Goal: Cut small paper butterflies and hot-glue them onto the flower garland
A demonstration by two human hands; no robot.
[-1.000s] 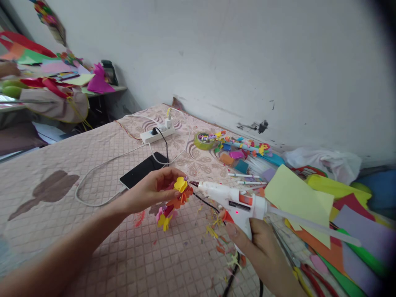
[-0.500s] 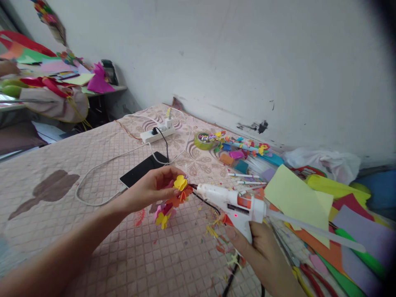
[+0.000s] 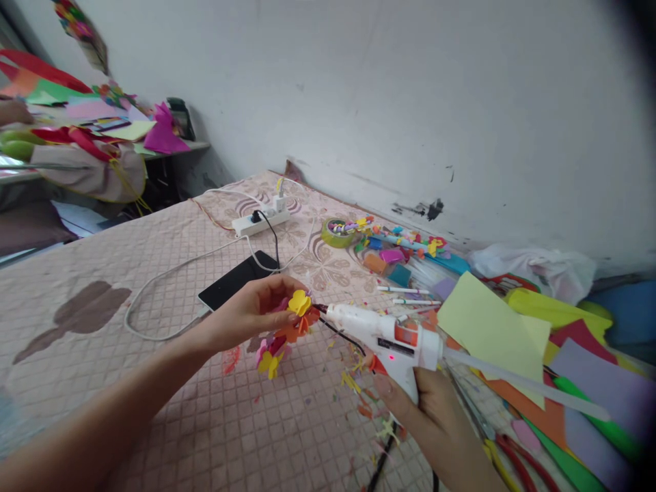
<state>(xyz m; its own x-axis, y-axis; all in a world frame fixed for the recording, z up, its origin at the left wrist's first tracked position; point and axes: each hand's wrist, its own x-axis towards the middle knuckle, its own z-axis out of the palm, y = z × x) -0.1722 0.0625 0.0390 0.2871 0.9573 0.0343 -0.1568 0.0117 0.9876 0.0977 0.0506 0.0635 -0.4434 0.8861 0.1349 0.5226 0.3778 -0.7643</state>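
Observation:
My left hand (image 3: 251,309) pinches a string of paper flowers (image 3: 287,328), yellow, orange and pink, held just above the patterned pink cloth (image 3: 154,383). My right hand (image 3: 430,417) grips a white hot glue gun (image 3: 389,338) with an orange trigger and a lit red light. The gun's nozzle tip touches the yellow flower at the top of the string. A clear glue stick (image 3: 527,389) pokes out of the gun's back. The gun's black cord (image 3: 382,465) runs down toward me.
A black phone (image 3: 238,280) on a white cable lies behind my left hand, beside a white power strip (image 3: 260,222). Coloured paper sheets (image 3: 512,335), pens, foam pieces and a tape roll (image 3: 338,234) crowd the right. Red-handled scissors (image 3: 517,458) lie near my right wrist. More paper fills a shelf far left.
The glue gun has moved slightly left, bringing its nozzle against the yellow flower. My left hand has hardly moved.

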